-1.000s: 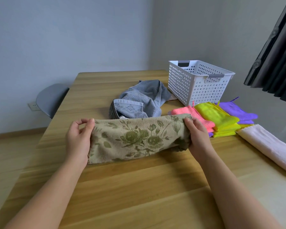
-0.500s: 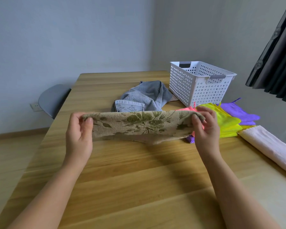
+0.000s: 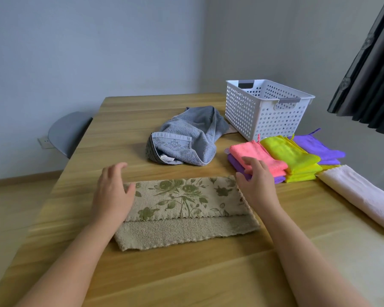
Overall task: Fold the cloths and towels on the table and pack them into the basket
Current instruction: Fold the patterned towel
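The floral towel lies folded in a long band on the table in front of me, my left hand and right hand at its short ends, fingers loose and gripping nothing. I judge it soft, light and limp, so I'd pinch both layers together at those ends. Bare wood lies nearer me; the coloured cloths crowd its right end, the grey towel behind, the basket beyond

Pretty plain room: pale blue-grey walls met in a corner behind a light wooden table. A grey chair sat at the table's left edge, a wall socket low behind it. Wood-look floor, dark pleated curtain top right, and soft, even light.
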Motion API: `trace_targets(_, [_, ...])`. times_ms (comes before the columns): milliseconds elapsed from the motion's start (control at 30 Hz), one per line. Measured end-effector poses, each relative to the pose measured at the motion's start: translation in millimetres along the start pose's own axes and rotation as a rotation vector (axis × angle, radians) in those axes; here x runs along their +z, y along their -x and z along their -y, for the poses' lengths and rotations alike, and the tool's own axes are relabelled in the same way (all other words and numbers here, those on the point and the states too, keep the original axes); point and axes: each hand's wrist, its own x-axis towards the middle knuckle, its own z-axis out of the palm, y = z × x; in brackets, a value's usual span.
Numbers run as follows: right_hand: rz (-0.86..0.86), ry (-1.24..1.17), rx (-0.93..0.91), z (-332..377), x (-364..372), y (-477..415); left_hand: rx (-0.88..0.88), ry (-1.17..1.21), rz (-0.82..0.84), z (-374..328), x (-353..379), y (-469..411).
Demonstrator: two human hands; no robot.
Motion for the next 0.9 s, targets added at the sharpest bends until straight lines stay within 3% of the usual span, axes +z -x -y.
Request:
trace_targets(100, [0.066, 0.076, -0.162, 6.0, -4.7, 1.9, 0.196, -0.089, 0.145, -6.3, -5.4, 3.0])
trace_targets(233, [0.431, 0.074, -0.351, 11.0, -16.0, 19.8, 0.432, -0.142, 0.459, -10.0, -20.9, 22.4])
trace_targets(333, [0.612, 0.226, -0.447, 2.2, -23.1, 33.6, 0.494, -0.212, 0.492, 2.9, -30.3, 30.0])
trace_targets(500, [0.424, 0.421, -0.583, 2.2, -19.6, 44.6, 0.493, -0.312, 0.292, 3.7, -26.9, 31.5])
trace_targets(600, [0.317, 0.418, -0.566, 9.1, -31.5, 40.0, 0.443, -0.264, 0.086, -1.6, -40.6, 30.6])
trace_targets(700, [0.171, 0.357, -0.580, 18.9, -49.2, 38.4, 0.567, -0.163, -0.049, -3.1, -56.6, 29.0])
trace_targets(800, [0.196, 0.353, -0.597, 10.9, -56.9, 55.5, 0.714, -0.144, 0.007, 1.6, -62.5, 48.8])
trace_targets(900, [0.300, 0.424, -0.578, -8.5, -54.0, 77.8, 0.745, -0.184, 0.208, 22.5, -52.7, 78.4])
